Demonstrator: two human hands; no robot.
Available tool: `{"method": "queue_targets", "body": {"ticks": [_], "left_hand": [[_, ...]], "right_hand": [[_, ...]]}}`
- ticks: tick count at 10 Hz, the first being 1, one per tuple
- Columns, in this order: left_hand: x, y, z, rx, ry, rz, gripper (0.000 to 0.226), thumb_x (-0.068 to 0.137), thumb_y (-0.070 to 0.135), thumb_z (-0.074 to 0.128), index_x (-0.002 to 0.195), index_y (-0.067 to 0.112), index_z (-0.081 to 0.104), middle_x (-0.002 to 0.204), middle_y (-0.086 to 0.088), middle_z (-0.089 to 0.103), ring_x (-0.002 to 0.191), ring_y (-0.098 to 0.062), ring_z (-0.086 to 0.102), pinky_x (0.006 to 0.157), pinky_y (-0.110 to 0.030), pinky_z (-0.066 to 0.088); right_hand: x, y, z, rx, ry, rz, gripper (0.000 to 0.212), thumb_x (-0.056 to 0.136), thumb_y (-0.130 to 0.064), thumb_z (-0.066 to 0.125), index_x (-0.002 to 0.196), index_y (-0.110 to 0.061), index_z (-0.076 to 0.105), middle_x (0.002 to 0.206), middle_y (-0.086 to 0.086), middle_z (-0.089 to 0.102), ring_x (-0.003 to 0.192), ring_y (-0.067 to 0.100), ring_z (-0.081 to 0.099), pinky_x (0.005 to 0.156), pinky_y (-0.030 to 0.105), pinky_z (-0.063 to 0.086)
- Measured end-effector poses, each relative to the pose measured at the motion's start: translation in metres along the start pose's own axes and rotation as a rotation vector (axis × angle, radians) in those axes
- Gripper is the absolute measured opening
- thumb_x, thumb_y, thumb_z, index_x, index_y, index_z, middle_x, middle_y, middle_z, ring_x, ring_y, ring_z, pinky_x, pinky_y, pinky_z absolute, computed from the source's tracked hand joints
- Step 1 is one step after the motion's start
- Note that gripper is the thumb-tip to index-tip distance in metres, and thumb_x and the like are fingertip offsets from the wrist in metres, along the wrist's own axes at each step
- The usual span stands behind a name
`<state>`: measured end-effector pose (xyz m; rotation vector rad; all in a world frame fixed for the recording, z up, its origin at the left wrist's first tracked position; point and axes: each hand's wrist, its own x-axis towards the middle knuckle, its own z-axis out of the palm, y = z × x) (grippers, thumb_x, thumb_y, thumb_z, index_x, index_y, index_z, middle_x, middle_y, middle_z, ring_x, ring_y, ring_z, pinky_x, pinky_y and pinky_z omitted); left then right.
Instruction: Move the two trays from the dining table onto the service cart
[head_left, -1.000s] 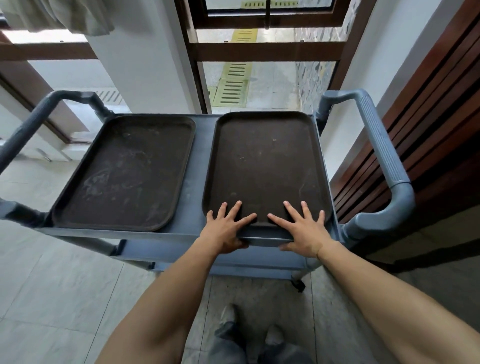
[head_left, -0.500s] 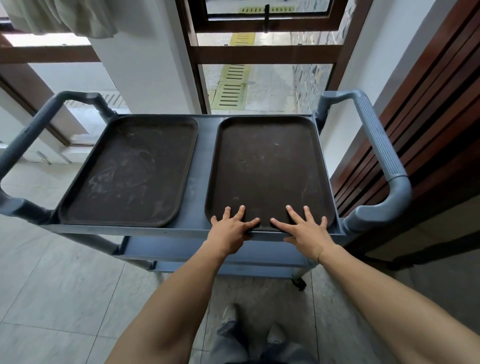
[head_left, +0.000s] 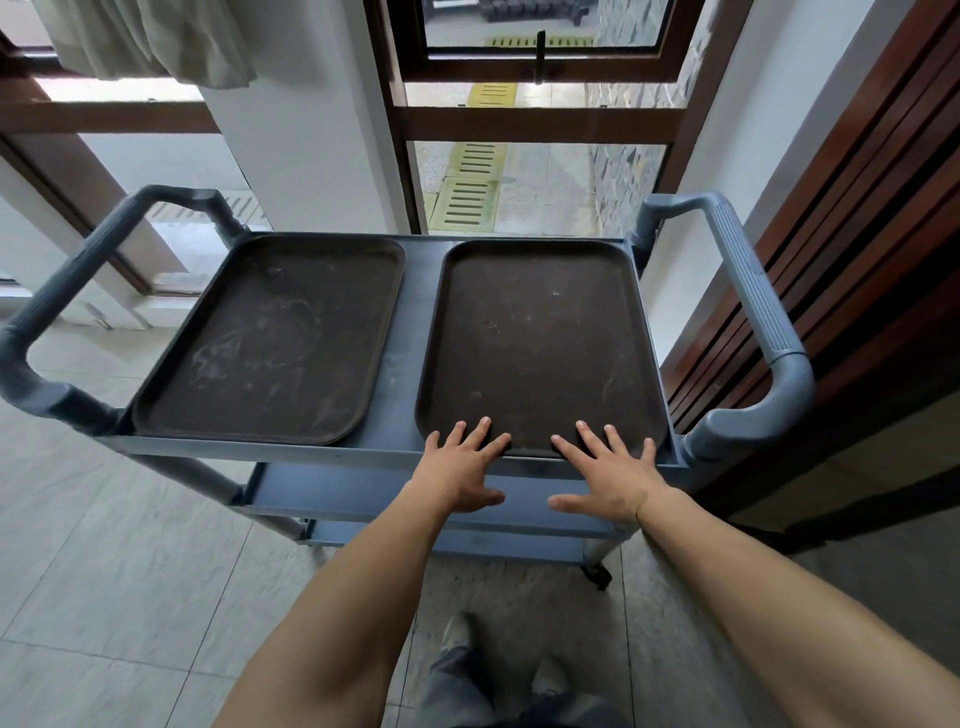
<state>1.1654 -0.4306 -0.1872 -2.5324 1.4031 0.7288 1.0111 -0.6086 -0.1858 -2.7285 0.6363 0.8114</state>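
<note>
Two dark brown trays lie side by side on the top shelf of the blue-grey service cart (head_left: 405, 343). The left tray (head_left: 275, 338) is scuffed with pale marks. The right tray (head_left: 540, 343) lies flat near the right handle. My left hand (head_left: 462, 467) and my right hand (head_left: 610, 473) are spread flat at the near edge of the right tray, fingertips resting on its rim, thumbs hanging in front of the cart's front lip. Neither hand grips anything.
The cart has a ribbed handle on the right (head_left: 753, 312) and one on the left (head_left: 67, 291), plus lower shelves (head_left: 363, 493). A dark wooden slatted wall (head_left: 857, 234) stands close on the right. A window frame (head_left: 535, 119) lies beyond. The floor is tiled (head_left: 104, 571).
Both hands have slid back toward me, from lying on the right tray's near end to only fingertips on its rim. The tray sits further in on the cart.
</note>
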Motion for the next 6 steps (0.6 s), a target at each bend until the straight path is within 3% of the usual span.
{"method": "queue_targets", "body": {"ticks": [3, 4, 6], "left_hand": [[-0.019, 0.004, -0.004, -0.03, -0.052, 0.0, 0.097, 0.083, 0.066, 0.059, 0.156, 0.039, 0.001, 0.166, 0.0, 0.002, 0.15, -0.035, 0.005, 0.12, -0.049, 0.006], [-0.029, -0.009, -0.014, -0.093, -0.058, 0.05, 0.097, 0.081, 0.059, 0.066, 0.156, 0.036, 0.009, 0.166, 0.0, 0.01, 0.15, -0.031, 0.011, 0.12, -0.045, 0.014], [-0.049, -0.057, -0.023, -0.093, -0.099, 0.079, 0.1, 0.078, 0.057, 0.072, 0.156, 0.035, 0.014, 0.166, 0.002, 0.009, 0.15, -0.022, 0.013, 0.119, -0.046, 0.022]], "right_hand": [[-0.01, -0.005, 0.003, -0.003, -0.02, -0.004, 0.1, 0.07, -0.092, 0.034, 0.15, -0.051, -0.01, 0.165, -0.005, -0.012, 0.151, 0.031, -0.007, 0.108, 0.073, 0.001], [-0.013, -0.012, 0.001, 0.019, -0.026, 0.024, 0.096, 0.072, -0.091, 0.031, 0.151, -0.051, -0.006, 0.165, -0.005, -0.011, 0.151, 0.032, -0.002, 0.11, 0.071, 0.004], [-0.009, -0.045, -0.009, 0.088, -0.014, 0.062, 0.08, 0.077, -0.088, 0.029, 0.148, -0.059, 0.004, 0.166, -0.003, -0.005, 0.148, 0.036, 0.016, 0.113, 0.066, 0.013]]}}
